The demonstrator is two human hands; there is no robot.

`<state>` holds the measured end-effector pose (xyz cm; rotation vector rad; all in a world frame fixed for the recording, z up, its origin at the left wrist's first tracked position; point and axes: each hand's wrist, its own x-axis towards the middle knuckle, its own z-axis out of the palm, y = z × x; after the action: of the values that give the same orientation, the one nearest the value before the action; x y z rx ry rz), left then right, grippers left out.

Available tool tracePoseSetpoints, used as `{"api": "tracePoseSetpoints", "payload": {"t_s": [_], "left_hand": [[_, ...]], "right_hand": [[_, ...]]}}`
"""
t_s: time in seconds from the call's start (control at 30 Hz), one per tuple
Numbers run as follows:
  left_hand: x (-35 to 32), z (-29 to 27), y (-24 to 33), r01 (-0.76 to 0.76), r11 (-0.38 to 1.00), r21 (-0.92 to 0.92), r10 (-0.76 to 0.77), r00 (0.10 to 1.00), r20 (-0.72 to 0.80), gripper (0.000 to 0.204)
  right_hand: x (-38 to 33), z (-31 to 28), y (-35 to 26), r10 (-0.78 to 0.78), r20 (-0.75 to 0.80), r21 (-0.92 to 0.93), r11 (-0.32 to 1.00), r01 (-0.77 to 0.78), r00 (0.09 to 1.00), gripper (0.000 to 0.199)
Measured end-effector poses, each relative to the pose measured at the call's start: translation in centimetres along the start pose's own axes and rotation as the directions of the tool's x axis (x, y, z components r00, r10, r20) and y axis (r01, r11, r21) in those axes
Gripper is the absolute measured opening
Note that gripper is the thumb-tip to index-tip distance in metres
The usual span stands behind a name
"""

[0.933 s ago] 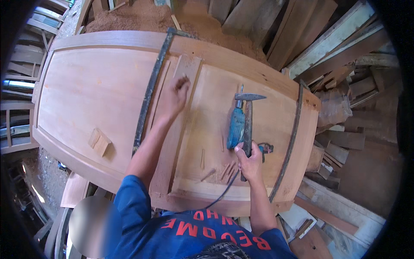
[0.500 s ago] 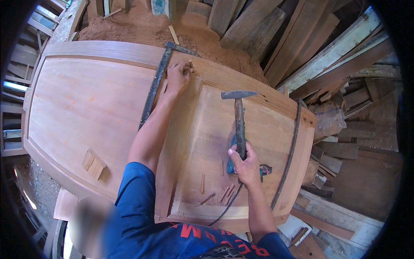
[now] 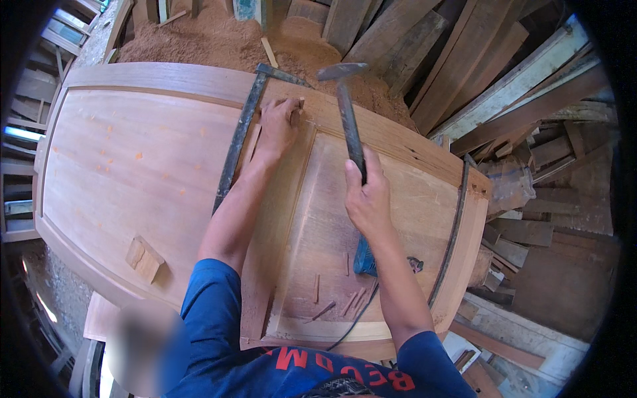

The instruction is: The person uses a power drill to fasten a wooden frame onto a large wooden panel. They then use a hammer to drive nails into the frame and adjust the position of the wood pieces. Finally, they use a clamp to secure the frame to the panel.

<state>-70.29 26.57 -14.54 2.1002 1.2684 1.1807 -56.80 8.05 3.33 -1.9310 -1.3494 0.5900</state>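
My right hand point(image 3: 368, 199) grips a hammer point(image 3: 349, 123) by its dark handle. The hammer's metal head is up over the far edge of a large wooden panelled door point(image 3: 265, 219), to the right of my left hand. My left hand point(image 3: 279, 129) is closed at the door's far rail, next to a long metal bar clamp point(image 3: 240, 139). Its fingers pinch a small wooden peg point(image 3: 302, 103), whose end shows past the fingertips; the rest is hidden. Under my right forearm a blue power tool point(image 3: 364, 257) with a cord lies on the door panel.
Several thin wood slivers point(image 3: 350, 304) lie on the right panel, and a wood block point(image 3: 144, 259) on the left one. A second bar clamp point(image 3: 451, 229) crosses the right end. Sawdust point(image 3: 199, 50) and leaning planks point(image 3: 398, 40) stand beyond. A blurred shape is at the lower left.
My right hand has moved away from me and slightly left, raising the hammer toward the far rail and uncovering part of the power tool. My left hand stays at nearly the same spot.
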Motion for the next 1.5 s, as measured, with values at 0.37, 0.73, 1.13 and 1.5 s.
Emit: {"api": "tracePoseSetpoints", "payload": {"t_s": [0.37,0.73,1.13,1.5], "left_hand": [[-1.1,-2.6,0.9,0.023,1.0,-0.012,-0.024,0.998,-0.049,0.035],[-16.6,-10.5,10.4,0.175,0.847,0.501,-0.363,0.88,0.306,0.083],[-15.6,-10.8,10.8,0.2,0.872,0.446,-0.338,0.906,0.255,0.082],[-16.8,-10.5,10.7,0.208,0.874,0.439,-0.346,0.901,0.262,0.082]], "right_hand": [[1.2,0.5,-3.1,-0.035,0.037,-0.145,0.989,0.04,0.999,0.043],[1.9,3.3,1.5,0.006,0.038,-0.21,0.978,0.002,0.999,0.026],[0.6,4.7,3.1,0.042,0.08,-0.314,0.949,-0.015,0.996,0.029],[0.6,6.6,5.8,0.067,0.056,-0.299,0.953,-0.047,0.996,0.033]]}}
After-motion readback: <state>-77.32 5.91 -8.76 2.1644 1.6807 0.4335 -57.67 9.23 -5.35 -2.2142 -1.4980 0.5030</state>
